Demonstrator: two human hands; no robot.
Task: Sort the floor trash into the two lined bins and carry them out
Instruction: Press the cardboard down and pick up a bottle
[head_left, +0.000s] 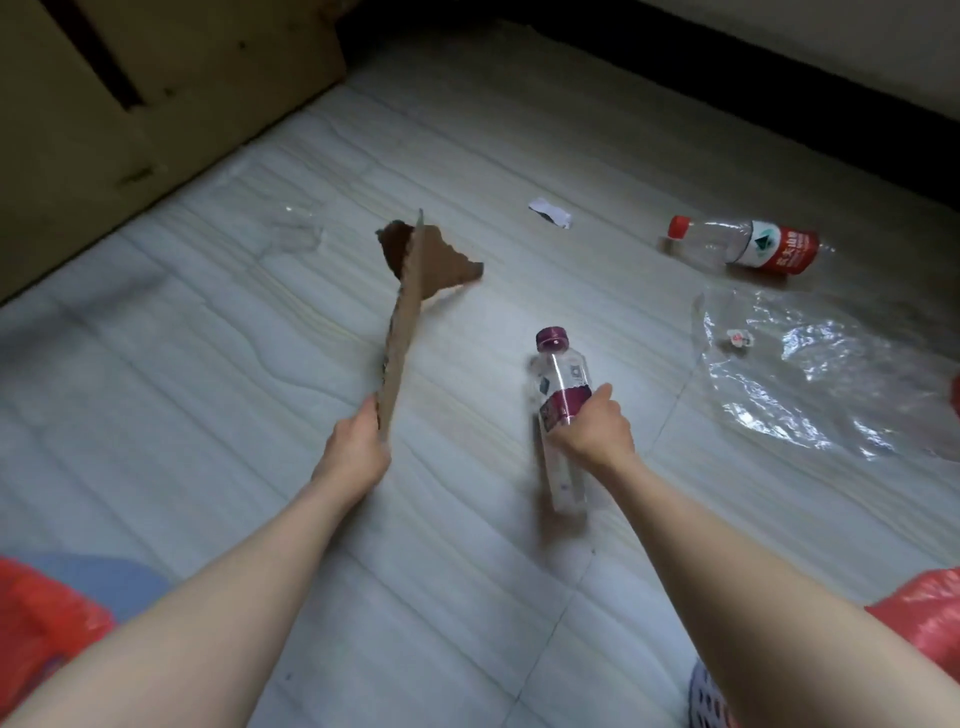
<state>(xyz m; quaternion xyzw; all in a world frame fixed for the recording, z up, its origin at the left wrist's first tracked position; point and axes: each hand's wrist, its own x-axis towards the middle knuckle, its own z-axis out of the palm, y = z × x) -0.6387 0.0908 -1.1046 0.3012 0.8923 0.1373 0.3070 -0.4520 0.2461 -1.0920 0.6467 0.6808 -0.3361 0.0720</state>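
Cardboard strip (402, 322) gripped by left hand (353, 452); clear purple-capped bottle (561, 395) gripped by right hand (592, 431)

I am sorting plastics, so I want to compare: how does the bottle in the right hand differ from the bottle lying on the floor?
The purple-capped bottle is gripped by the right hand, lifted and roughly upright; the red-capped bottle lies on its side on the floor, untouched. The first has a purple label, the second a red-and-white one. Both are clear plastic with caps on.

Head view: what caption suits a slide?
Left hand holds torn cardboard, right hand grips a purple-capped bottle above littered floor.
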